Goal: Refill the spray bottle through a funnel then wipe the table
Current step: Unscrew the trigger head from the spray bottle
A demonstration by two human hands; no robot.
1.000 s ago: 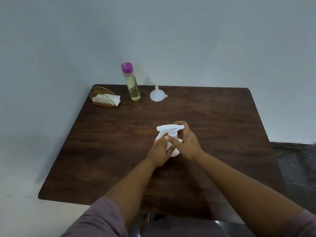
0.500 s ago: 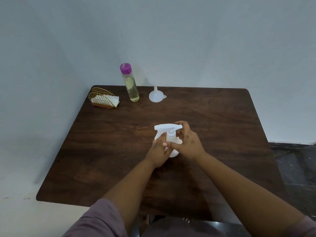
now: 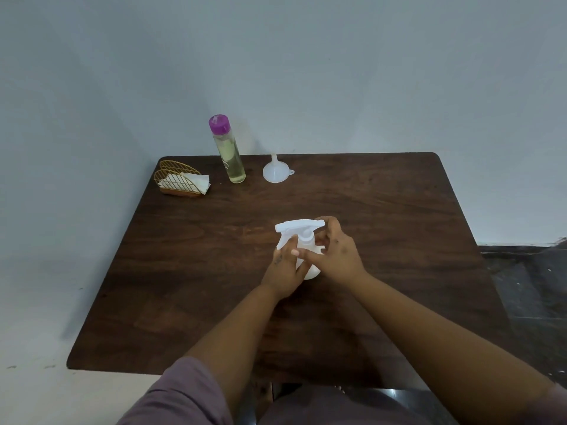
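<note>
One dark table (image 3: 383,210). On it, one white spray bottle (image 3: 302,237) dead centre, two hands around it: left hand (image 3: 283,271), right hand (image 3: 339,256). At eleven o'clock, one purple-capped bottle (image 3: 228,151), one funnel (image 3: 276,171), one wire napkin holder (image 3: 178,182).

The light is soft and a bit dim, with a cool gray-blue look on the wall (image 3: 306,56). A dark shadow falls on the wall and floor left of the worktop (image 3: 399,210). The worktop has a faint shine in the middle. The picture is a little fuzzy, and the worktop edges bend from the wide lens.
</note>
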